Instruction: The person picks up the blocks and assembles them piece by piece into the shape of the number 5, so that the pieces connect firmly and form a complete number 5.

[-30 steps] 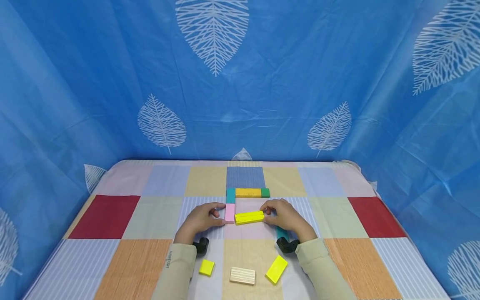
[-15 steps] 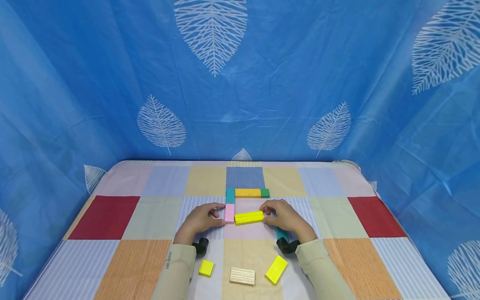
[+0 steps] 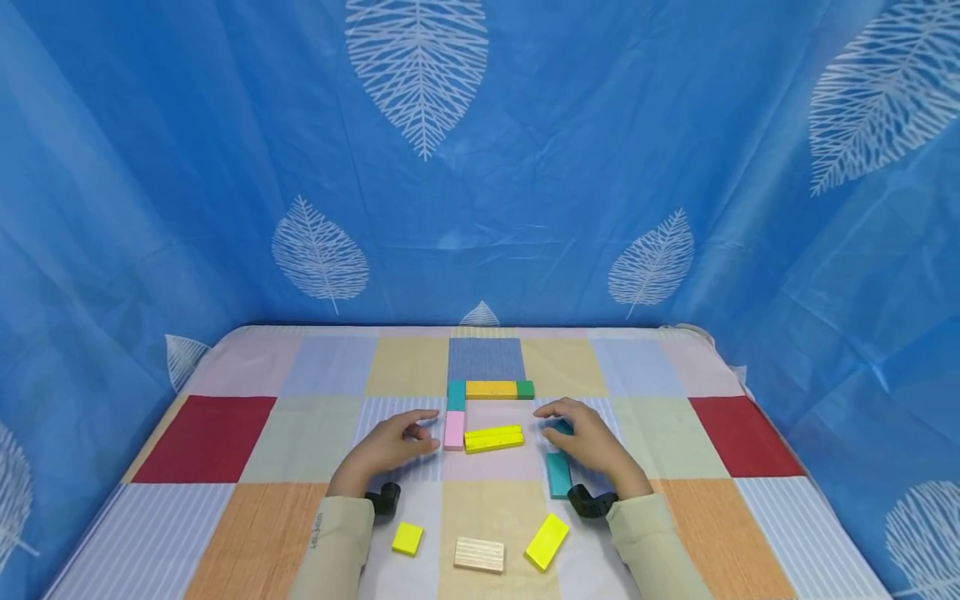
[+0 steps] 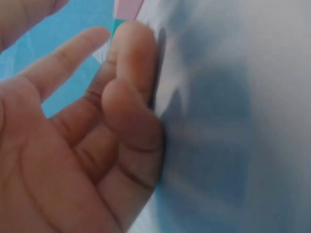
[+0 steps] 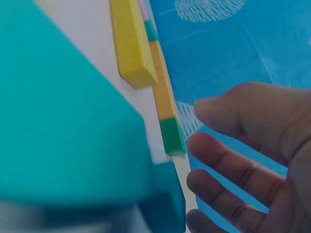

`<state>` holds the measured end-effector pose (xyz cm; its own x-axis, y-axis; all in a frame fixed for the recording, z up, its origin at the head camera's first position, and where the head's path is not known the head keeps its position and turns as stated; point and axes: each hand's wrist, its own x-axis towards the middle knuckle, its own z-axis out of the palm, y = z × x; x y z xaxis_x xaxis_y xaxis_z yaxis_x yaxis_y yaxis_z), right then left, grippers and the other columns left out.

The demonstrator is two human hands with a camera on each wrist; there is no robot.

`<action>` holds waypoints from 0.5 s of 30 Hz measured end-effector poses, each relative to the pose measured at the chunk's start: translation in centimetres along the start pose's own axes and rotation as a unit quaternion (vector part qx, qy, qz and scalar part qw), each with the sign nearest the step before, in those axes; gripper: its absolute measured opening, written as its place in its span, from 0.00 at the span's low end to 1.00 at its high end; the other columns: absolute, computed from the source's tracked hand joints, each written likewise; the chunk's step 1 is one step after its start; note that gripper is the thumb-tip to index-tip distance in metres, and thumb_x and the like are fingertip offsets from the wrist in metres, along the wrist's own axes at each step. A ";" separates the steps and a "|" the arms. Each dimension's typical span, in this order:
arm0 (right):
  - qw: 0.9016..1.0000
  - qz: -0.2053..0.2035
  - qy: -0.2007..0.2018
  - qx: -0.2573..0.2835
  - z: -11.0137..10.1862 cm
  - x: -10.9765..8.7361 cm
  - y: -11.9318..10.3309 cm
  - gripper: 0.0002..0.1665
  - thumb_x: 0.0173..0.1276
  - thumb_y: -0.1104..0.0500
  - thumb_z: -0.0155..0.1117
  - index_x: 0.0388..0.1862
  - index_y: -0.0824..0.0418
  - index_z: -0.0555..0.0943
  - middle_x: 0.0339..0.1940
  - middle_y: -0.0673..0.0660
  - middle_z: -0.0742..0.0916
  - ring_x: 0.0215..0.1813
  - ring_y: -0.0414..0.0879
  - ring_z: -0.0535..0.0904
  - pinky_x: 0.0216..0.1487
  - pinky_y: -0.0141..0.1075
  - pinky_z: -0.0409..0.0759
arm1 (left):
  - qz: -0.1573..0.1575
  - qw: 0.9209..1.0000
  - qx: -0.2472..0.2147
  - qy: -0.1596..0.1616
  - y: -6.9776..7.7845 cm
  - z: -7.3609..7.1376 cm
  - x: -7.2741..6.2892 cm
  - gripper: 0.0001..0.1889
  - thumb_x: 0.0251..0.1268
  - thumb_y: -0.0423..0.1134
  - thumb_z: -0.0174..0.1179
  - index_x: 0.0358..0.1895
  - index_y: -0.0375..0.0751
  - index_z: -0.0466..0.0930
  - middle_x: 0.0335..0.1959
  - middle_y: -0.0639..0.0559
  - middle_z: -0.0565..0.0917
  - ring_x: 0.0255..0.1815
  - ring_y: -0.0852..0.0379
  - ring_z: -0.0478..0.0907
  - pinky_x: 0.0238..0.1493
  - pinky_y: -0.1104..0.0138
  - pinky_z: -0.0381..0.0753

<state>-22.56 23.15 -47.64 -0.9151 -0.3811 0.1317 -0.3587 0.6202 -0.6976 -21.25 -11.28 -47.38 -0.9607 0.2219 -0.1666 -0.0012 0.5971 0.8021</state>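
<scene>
And here's the surface, dressed in matt, patchwork cloth (image 3: 315, 433), woven-looking and faintly creased. Behind its far edge, the curtain (image 3: 525, 167) gives us a plastic-like sheen, smooth between its wrinkles. Down towards the near edge, lovely, bare wood: the plain block (image 3: 479, 555) shows striped grain, unpainted and matt. Just beyond, the yellow bar (image 3: 493, 439) looks painted, smooth-faced, with small dark marks. Towards the far edge, the orange block (image 3: 491, 390) wears an even, painted-looking coat, lightly speckled. The teal slab (image 3: 558, 475) looks flat and smooth. Sleeves (image 3: 337, 542): matt cloth. Wrist cameras (image 3: 385, 498): black, plastic-looking, slightly shiny.
</scene>
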 end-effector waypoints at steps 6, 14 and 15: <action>0.999 0.015 0.032 0.028 -1.3 -0.6 1.1 0.14 0.76 0.68 0.69 0.59 0.66 0.87 0.58 0.62 0.88 0.64 0.65 0.82 0.68 0.64 0.77 | 0.031 0.999 -0.008 -0.024 -0.7 -1.0 -1.3 0.27 0.73 0.34 0.71 0.73 0.36 0.79 0.43 0.53 0.83 0.43 0.52 0.75 0.45 0.59 0.78; 0.998 0.046 0.022 0.045 -2.4 -1.1 2.7 0.16 0.73 0.70 0.68 0.58 0.69 0.86 0.58 0.66 0.88 0.57 0.61 0.82 0.61 0.57 0.81 | 0.103 0.989 -0.002 -0.102 -1.4 -1.7 -3.3 0.27 0.76 0.35 0.68 0.73 0.32 0.77 0.46 0.53 0.83 0.39 0.55 0.74 0.43 0.66 0.76; 0.998 0.047 0.014 0.046 -2.4 -1.2 2.8 0.17 0.72 0.71 0.68 0.58 0.70 0.86 0.57 0.66 0.88 0.56 0.61 0.82 0.60 0.56 0.81 | 0.105 0.988 -0.003 -0.109 -1.6 -1.8 -3.6 0.27 0.76 0.35 0.68 0.73 0.32 0.77 0.47 0.53 0.83 0.39 0.55 0.74 0.42 0.66 0.76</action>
<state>-22.94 26.99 -48.09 -0.9491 -0.3043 0.0815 -0.2541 0.5869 -0.7688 -18.27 -14.40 -46.99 -0.8575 0.5015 -0.1153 0.1896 0.5163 0.8352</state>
